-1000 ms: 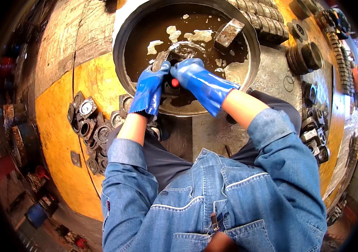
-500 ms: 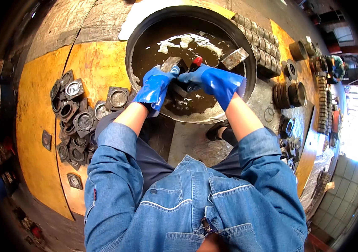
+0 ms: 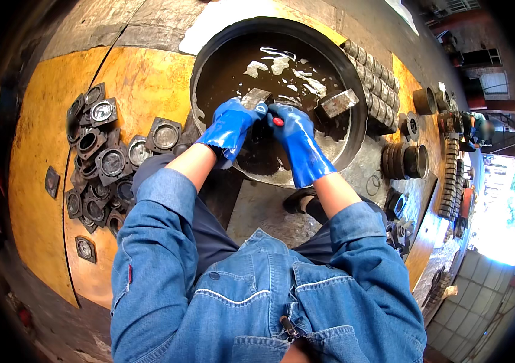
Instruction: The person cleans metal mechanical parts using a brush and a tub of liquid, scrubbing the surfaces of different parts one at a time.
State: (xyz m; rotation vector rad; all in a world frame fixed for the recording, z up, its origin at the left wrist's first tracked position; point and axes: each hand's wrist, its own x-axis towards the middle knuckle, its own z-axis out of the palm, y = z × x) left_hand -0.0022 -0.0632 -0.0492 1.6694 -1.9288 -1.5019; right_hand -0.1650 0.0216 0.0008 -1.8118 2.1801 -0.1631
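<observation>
Both my hands wear blue rubber gloves and are over a large round basin (image 3: 360, 130) of murky brown water with patches of foam. My left hand (image 3: 232, 125) is closed around a dark metal part, mostly hidden under the gloves. A red-handled tool (image 3: 278, 121) is gripped in my right hand (image 3: 294, 134), close beside the left; its working end cannot be seen. Just beyond my left fingers a rough metal block (image 3: 255, 97) shows above the water. Another rectangular metal block (image 3: 337, 104) rests at the basin's right side.
Square metal parts with round openings (image 3: 113, 163) are heaped on the yellow boards (image 3: 34, 145) at left. Stacked metal cylinders (image 3: 378, 81) stand right of the basin, with larger rings (image 3: 405, 160) nearer. Another person (image 3: 480, 130) is at far right.
My right hand has turned, bringing the red handle end toward me and its wrist lower. Both hands remain close together over the basin. The foam has spread into different patches.
</observation>
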